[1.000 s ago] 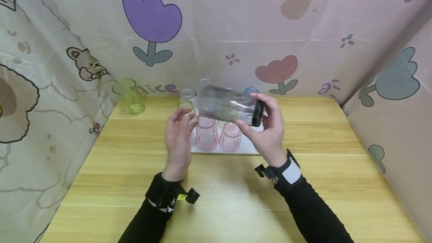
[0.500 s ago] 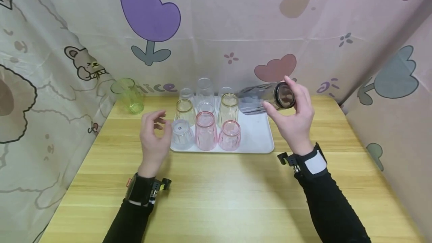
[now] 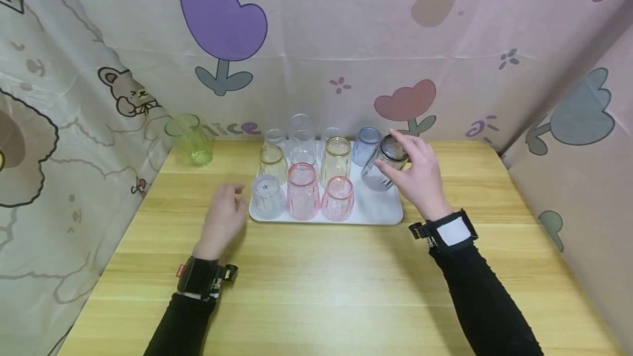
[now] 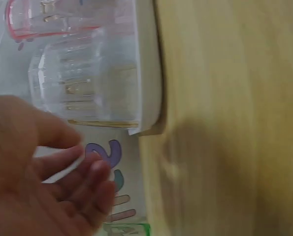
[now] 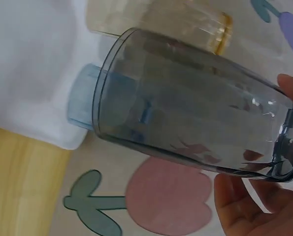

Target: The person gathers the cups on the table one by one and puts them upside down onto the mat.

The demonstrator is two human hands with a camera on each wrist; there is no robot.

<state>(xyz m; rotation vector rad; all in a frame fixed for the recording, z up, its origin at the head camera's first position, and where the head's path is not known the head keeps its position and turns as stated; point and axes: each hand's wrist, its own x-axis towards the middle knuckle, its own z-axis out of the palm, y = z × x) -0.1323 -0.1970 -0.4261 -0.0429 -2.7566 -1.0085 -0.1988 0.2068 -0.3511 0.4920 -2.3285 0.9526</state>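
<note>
Upside down over the right part of the white tray (image 3: 376,210) is a smoky grey drinking glass (image 3: 376,173). My right hand (image 3: 420,174) grips it near the thick base, fingers and thumb on opposite sides. In the right wrist view, the grey glass (image 5: 185,108) has its rim facing the tray, with a slight space seemingly between them. A blue glass (image 3: 366,144) stands just behind it. My left hand (image 3: 223,218) hangs loosely curled and holds nothing, left of the tray; the nearest thing is a short clear glass (image 3: 268,199).
Two pink glasses (image 3: 303,194) stand along the tray's front, with two yellow-rimmed glasses (image 3: 337,162) behind them. Several clear glasses (image 3: 300,133) are at the back. A green glass (image 3: 192,142) stands on the wooden table (image 3: 316,284) at the back left, near the patterned curtain (image 3: 306,26).
My right hand has carried the grey glass rightward, turned it from lying sideways to mouth down, and lowered it at the tray. My left hand has let go and drawn back left.
</note>
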